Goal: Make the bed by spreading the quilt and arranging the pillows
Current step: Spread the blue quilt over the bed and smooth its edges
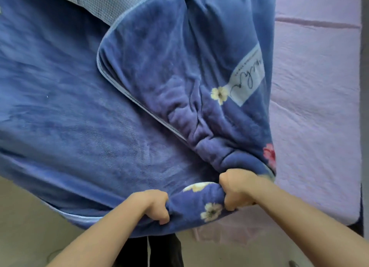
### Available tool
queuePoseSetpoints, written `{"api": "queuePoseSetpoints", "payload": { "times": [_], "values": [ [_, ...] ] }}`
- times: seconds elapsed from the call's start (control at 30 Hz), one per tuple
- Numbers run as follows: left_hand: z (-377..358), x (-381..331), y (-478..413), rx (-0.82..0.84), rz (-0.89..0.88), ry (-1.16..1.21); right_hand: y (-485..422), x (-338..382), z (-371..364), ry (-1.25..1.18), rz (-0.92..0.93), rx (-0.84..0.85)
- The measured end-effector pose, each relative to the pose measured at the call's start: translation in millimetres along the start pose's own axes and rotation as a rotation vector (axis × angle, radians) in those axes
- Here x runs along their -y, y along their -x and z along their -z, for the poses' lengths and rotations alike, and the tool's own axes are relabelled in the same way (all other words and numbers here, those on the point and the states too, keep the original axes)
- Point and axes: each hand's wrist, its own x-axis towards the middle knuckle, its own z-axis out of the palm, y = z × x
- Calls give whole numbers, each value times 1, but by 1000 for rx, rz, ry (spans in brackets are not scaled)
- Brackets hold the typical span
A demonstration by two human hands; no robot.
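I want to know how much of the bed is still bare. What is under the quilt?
Right of the quilt, pink sheet shows and runs under its folded part. Left of the fold, the quilt covers everything. Both hands, left and right, grip its near edge.

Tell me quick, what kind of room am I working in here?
Most likely a bedroom. Both hands, left hand and right hand, grip a blue flowered quilt over a bed with a pink sheet, and a pillow lies at the far end.
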Motion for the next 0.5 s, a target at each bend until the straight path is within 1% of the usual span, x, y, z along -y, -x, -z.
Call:
{"api": "queuePoseSetpoints", "payload": {
  "times": [0.07,0.1,0.13,0.17,0.2,0.23,0.27,0.3,0.33,0.37,0.4,0.43,0.5],
  "values": [
    [-8,10,-6,35,0,87,-9,1,-14,-108,20,85],
    [-9,12,-6,34,-21,171,-11,3,-17,-207,36,99],
    [-7,14,-6,-33,-52,289,-10,6,-17,-370,71,51],
    [14,12,-9,-155,-89,450,-9,-5,-7,-591,98,-42],
    [31,12,-6,-278,-107,671,-4,-6,6,-850,148,-126],
    [53,10,0,-367,-128,912,0,-8,22,-1103,192,-196],
    [76,9,4,-445,-134,1125,3,-14,39,-1278,213,-284],
    [98,12,5,-509,-126,1310,1,-25,53,-1354,179,-418],
    [121,15,6,-568,-123,1472,-5,-39,68,-1327,119,-578],
    [136,17,8,-613,-111,1625,-11,-51,78,-1238,39,-708],
    [151,18,8,-663,-96,1758,-18,-64,90,-1117,-61,-795],
    [167,15,7,-705,-85,1884,-24,-76,100,-1020,-145,-831],
    [188,5,0,-784,-63,2016,-38,-91,113,-836,-261,-820]
  ]
}}
